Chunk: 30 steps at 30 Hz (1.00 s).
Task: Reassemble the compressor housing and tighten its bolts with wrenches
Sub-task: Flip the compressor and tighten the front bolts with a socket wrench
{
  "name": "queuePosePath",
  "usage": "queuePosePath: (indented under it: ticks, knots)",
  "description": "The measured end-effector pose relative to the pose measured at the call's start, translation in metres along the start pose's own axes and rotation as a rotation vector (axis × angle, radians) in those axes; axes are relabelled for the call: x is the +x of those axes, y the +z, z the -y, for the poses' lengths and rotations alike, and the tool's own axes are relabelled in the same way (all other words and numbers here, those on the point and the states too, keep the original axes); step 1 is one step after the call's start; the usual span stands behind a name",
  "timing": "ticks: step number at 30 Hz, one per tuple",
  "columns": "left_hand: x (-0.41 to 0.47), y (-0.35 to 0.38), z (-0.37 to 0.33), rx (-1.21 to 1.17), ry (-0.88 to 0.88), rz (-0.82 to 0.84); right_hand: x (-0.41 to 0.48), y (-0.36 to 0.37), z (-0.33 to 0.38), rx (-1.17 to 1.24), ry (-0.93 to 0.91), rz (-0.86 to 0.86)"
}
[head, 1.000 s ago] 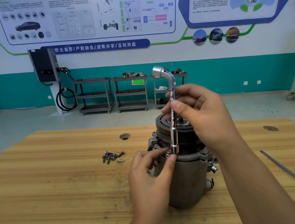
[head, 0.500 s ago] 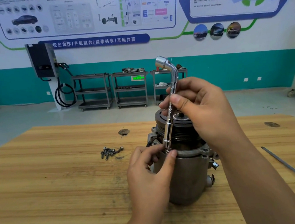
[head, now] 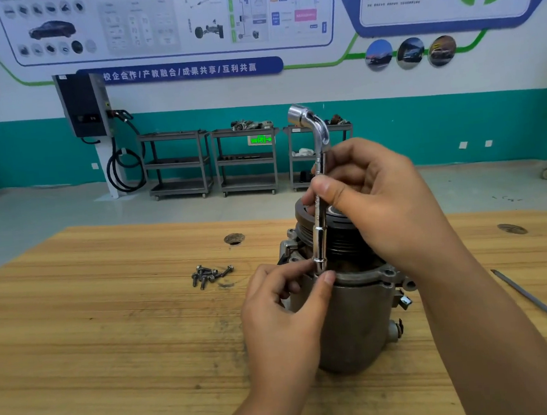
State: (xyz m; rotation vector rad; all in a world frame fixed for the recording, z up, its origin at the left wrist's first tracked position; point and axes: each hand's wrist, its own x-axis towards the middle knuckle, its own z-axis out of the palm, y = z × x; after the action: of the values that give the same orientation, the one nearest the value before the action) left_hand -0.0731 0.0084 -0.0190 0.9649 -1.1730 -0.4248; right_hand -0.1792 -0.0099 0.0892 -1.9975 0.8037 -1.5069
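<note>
One compressor housing, upright on the wooden table, directly ahead of both hands.

One L-shaped socket wrench: long axis near vertical, bent end uppermost, lower socket seated on the flange at its near-left edge; the bolt beneath is hidden.

Right hand: fingers curled round the wrench shaft, above the housing.

Left hand: nearer the flange, thumb and forefinger pinching the socket's tip.

Several loose bolts, well left.

Judgement: turning depends on the socket sitting square over that bolt.
</note>
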Motion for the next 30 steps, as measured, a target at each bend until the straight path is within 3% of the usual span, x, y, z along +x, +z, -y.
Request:
queuePosePath:
  ticks: [12,15,19,24,30]
  knots:
    - [0.008,0.002,-0.014,-0.017,0.043,-0.001,-0.001,0.005,-0.003,-0.224,-0.025,-0.088]
    - [0.013,0.000,-0.015,0.008,0.073,0.022,-0.001,-0.003,0.000,-0.233,0.035,0.002]
    - [0.013,-0.002,-0.014,0.039,0.086,0.063,-0.002,-0.017,0.005,-0.068,0.064,0.170]
    - [0.011,-0.003,-0.014,0.126,0.128,0.072,-0.003,-0.013,0.005,-0.089,0.013,0.102]
    - [0.015,0.014,-0.030,0.017,0.177,0.001,-0.002,-0.009,0.002,-0.110,-0.012,0.009]
